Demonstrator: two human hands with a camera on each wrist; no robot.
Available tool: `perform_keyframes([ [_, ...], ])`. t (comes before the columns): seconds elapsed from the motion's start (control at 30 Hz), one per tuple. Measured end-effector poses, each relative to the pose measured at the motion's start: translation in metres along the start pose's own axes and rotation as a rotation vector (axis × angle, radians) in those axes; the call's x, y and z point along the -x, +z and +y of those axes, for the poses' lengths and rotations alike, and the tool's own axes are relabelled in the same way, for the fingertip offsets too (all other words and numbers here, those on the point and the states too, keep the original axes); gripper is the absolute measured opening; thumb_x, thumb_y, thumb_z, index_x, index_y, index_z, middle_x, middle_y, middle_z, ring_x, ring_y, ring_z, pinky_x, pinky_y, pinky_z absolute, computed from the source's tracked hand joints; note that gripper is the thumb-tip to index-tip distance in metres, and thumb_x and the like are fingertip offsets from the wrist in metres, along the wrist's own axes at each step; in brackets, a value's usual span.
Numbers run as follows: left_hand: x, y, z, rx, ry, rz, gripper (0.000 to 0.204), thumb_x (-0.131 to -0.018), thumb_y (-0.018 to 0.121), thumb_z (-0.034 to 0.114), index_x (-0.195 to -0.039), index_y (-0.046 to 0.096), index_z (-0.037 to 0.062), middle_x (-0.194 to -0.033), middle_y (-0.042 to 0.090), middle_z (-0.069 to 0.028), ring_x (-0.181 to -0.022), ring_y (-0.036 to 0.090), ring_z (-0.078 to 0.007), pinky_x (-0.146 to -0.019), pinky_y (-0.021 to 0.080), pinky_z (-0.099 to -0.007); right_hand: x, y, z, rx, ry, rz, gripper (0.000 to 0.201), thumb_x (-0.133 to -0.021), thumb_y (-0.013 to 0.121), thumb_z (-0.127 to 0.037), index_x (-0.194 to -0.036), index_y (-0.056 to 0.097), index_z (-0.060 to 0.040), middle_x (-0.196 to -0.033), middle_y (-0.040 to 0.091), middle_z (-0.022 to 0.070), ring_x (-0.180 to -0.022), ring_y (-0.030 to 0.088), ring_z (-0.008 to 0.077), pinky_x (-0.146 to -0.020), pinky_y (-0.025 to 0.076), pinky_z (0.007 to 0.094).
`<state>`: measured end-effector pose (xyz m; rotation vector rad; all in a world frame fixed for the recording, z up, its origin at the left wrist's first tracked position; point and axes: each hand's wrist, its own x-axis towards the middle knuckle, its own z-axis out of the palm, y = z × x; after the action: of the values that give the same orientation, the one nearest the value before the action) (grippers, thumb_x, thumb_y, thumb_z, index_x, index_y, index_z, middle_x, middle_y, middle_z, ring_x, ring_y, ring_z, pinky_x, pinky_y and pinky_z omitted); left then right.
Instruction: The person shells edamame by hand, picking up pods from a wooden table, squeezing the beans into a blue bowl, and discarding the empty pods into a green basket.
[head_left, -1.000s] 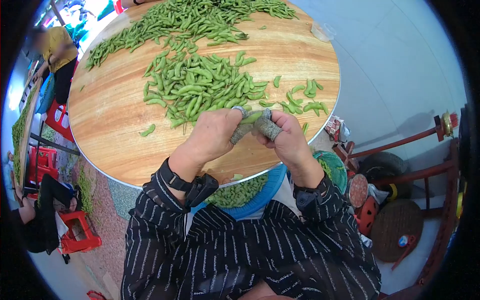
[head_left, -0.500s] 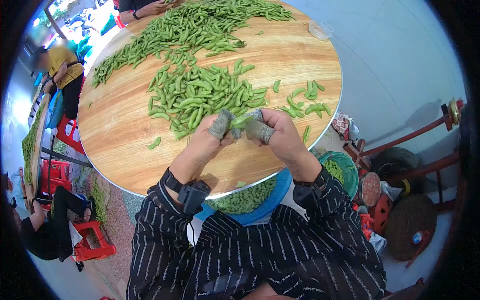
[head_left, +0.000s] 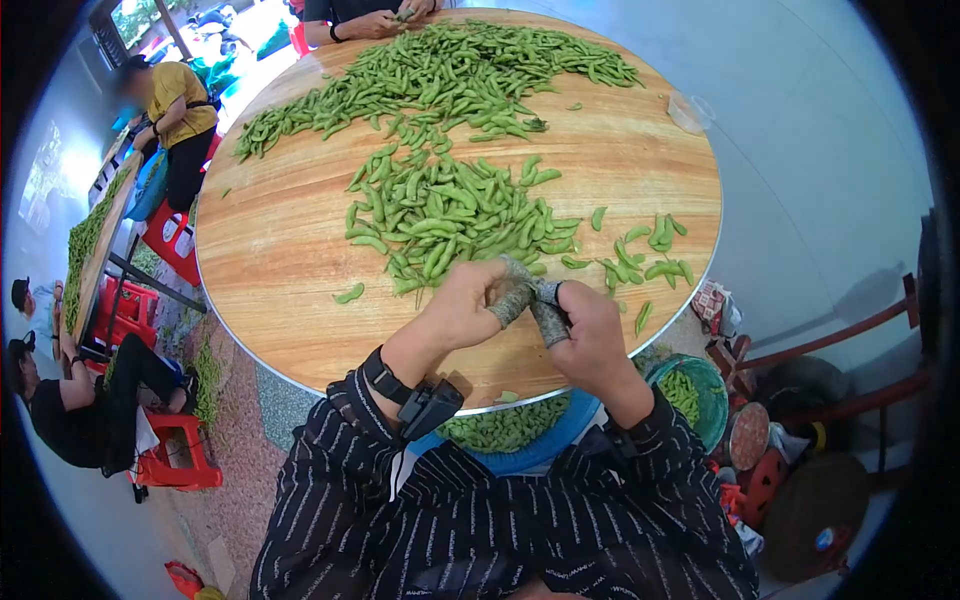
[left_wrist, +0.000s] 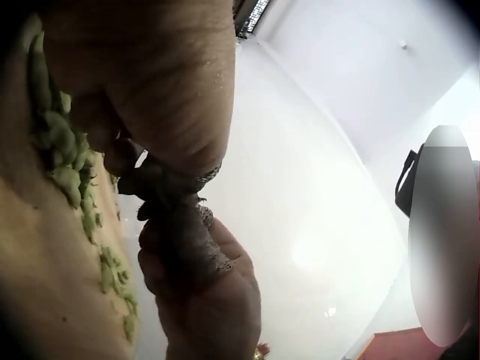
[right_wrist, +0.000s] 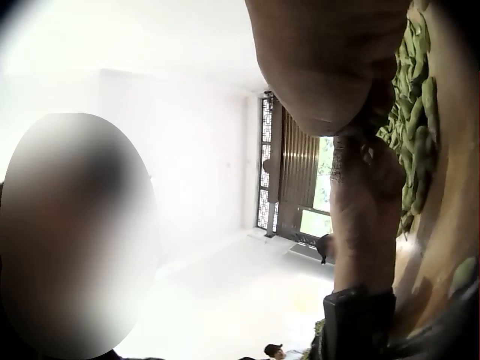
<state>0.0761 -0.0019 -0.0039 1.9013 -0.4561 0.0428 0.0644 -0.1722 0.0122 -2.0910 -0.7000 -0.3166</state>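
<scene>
Head view, frame centre: left hand (head_left: 462, 305) and right hand (head_left: 590, 335) pinch together, cloth-covered fingertips (head_left: 512, 298) meeting, but any pod between them is hidden, just below the pile (head_left: 450, 215).

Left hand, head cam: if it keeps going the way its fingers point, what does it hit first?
Most likely the right hand: the left hand points rightward at it, their grey-sleeved fingertips already meeting over the round wooden table. Whether a green pod sits between them is hidden, and depth is unclear.
</scene>
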Motion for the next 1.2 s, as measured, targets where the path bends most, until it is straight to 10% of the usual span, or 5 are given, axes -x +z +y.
perform_keyframes([
  [0.13, 0.0, 0.005, -0.001, -0.126, -0.043, -0.018, 0.012, -0.075, 0.054, 0.002, -0.086, 0.058, 0.0013, -0.059, 0.051, 0.0003, -0.054, 0.042, -0.0071, -0.047, 0.035, -0.0229, 0.005, 0.007, 0.007, 0.111, -0.033, 0.031, 0.011, -0.066, 0.051, 0.0, -0.076, 0.051, 0.0023, -0.067, 0.05, 0.0203, -0.06, 0.048, 0.0376, -0.053, 0.04, 0.0369],
  [0.37, -0.005, -0.003, 0.006, 0.243, -0.089, -0.055, 0.016, -0.082, 0.052, 0.012, -0.091, 0.053, -0.0004, -0.074, 0.052, -0.0035, -0.069, 0.045, -0.0097, -0.062, 0.039, -0.0239, 0.005, -0.014, 0.016, -0.968, 0.606, 0.002, 0.011, -0.079, 0.046, 0.0, -0.082, 0.057, -0.0005, -0.069, 0.056, 0.0037, -0.056, 0.047, 0.0069, -0.05, 0.037, 0.0178],
  [1.03, -0.002, 0.006, -0.004, 0.012, 0.192, 0.066, 0.011, -0.079, 0.054, 0.011, -0.08, 0.051, 0.0006, -0.065, 0.052, -0.0126, -0.056, 0.051, -0.0255, -0.052, 0.041, -0.0307, 0.007, -0.006, -0.001, -1.192, 0.574, -0.113, 0.014, -0.081, 0.051, -0.007, -0.094, 0.054, -0.0019, -0.074, 0.054, 0.0012, -0.058, 0.048, 0.0046, -0.045, 0.033, 0.0146],
  [1.2, 0.001, 0.007, 0.002, -0.507, 0.463, 0.163, 0.015, -0.069, 0.06, 0.011, -0.074, 0.049, 0.0033, -0.058, 0.047, -0.0115, -0.054, 0.05, -0.0305, -0.046, 0.039, -0.0372, 0.007, -0.002, -0.002, -1.21, 0.609, -0.045, 0.017, -0.081, 0.054, -0.012, -0.093, 0.054, -0.0005, -0.074, 0.054, 0.0021, -0.058, 0.048, 0.0052, -0.044, 0.033, 0.0146],
])
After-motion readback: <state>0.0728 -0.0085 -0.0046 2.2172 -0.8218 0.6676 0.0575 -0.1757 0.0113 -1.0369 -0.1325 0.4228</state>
